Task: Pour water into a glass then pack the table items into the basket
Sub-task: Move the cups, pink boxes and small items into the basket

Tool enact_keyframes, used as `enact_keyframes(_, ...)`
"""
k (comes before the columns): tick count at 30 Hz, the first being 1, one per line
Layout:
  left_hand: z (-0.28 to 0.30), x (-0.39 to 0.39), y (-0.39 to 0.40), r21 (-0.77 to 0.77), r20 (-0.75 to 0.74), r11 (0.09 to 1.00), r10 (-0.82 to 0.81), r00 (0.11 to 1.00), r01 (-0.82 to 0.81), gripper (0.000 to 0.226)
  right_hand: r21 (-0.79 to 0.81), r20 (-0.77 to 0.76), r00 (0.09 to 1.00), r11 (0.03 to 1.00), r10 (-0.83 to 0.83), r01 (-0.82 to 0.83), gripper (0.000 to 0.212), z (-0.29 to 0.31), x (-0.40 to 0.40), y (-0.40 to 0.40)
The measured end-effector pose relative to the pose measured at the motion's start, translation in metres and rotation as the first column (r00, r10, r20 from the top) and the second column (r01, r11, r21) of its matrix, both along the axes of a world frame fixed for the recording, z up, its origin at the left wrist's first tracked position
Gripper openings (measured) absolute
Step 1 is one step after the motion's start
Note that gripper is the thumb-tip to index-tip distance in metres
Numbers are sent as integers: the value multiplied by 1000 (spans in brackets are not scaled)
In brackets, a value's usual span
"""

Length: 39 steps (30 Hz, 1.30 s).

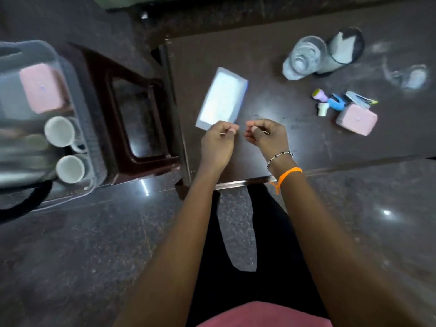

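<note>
Your left hand (218, 141) and right hand (265, 135) sit close together over the dark matte tabletop (271, 97), each with fingers curled, pinching what looks like a thin pale stick; blur hides its ends. Just beyond them lies the flat white rectangular box (223, 99), its long axis running away from you, tilted right. The clear ribbed water bottle (303, 57) stands far right. The translucent plastic basket (77, 109) with two white ceramic cups (64, 149) rests on the stool to your left.

Dim, motion-blurred wide-angle view, with lamp glints on polished floor (146, 187).
</note>
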<state>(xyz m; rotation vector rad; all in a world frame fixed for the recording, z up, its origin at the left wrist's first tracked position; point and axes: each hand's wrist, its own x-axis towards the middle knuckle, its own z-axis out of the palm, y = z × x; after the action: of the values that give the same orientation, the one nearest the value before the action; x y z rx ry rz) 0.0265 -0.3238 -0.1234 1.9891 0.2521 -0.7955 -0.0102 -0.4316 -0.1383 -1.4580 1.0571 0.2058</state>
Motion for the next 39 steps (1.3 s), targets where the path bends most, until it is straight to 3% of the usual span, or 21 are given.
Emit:
enact_keyframes(5, -10, -25, -95, -7, -39, 969, -245, 969, 245, 22, -20, -64, 989, 991, -134, 133, 26, -15, -45, -95)
enact_keyframes(13, -39, -34, -206, 77, -162, 858, -492, 855, 508, 26, -87, -165, 933, 948, -318, 308, 23, -50, -89, -212)
enact_keyframes(19, -59, -32, -256, 150, -219, 760, -598, 771, 632, 28, -269, -317, 820, 874, -477, 405, 20, -88, -96, -271)
enact_keyframes(22, -68, -29, -271, 182, -203, 739, -617, 760, 649, 32, -295, -367, 770, 850, -522, 436, 32, -99, -96, -286)
enact_keyframes(24, -77, -28, -277, 205, -202, 745, -602, 772, 635, 38, -275, -377, 757, 845, -534, 459, 34, -105, -97, -290)
enact_keyframes(26, -86, -27, -280, 215, -235, 758, -572, 786, 616, 43, -237, -396, 760, 857, -515, 457, 22, -110, -98, -291)
enact_keyframes(29, -95, -29, -287, 215, -287, 711, -610, 739, 670, 49, -177, -405, 766, 865, -500, 470, 9, -113, -101, -290)
enact_keyframes(36, -104, -35, -297, 268, -310, 738, -542, 781, 619, 47, -13, -340, 736, 786, -585, 618, 9, -114, -109, -296)
enact_keyframes(39, -100, -39, -288, 298, -258, 716, -576, 776, 631, 45, 65, -315, 739, 763, -596, 643, 24, -110, -112, -291)
